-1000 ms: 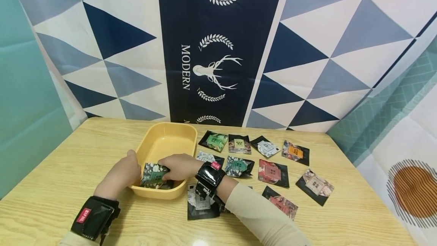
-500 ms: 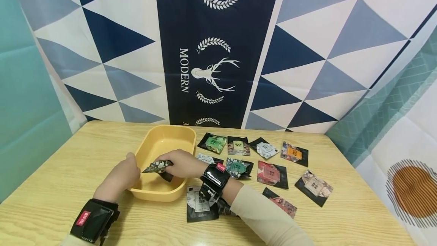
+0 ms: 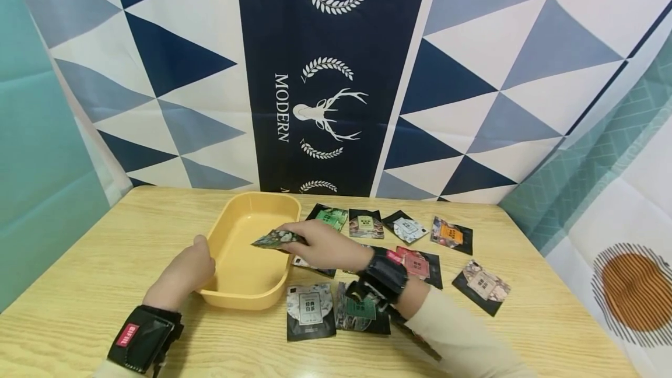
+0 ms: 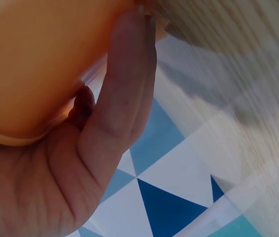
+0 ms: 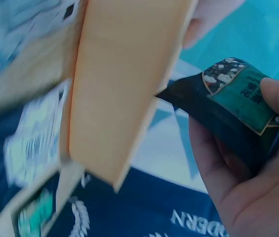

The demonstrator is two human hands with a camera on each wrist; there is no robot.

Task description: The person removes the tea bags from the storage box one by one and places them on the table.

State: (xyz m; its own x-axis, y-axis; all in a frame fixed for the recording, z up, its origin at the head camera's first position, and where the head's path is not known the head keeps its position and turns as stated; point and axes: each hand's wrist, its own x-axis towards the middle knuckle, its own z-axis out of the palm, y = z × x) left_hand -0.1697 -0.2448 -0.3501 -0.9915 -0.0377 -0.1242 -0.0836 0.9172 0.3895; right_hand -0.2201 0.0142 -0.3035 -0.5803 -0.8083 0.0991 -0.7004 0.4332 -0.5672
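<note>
My left hand grips the left wall of a yellow plastic bin; in the left wrist view its fingers lie along the bin's wall. Above the bin's right rim, my right hand pinches a small black-and-green sachet with a floral print. The right wrist view has this sachet between thumb and fingers, its pointed corner toward the bin. Under the right hand and wrist, a white-printed sachet and a green-labelled one are partly hidden.
Several sachets lie right of the bin: green, yellow-labelled, white, orange, red and beige. A grey-white one lies near the bin's front corner. Patterned cloth hangs behind the table.
My right hand has lifted the sachet up from inside the bin and carried it right, over the rim. The sachet has tilted nearly flat. My left hand keeps its place on the bin.
</note>
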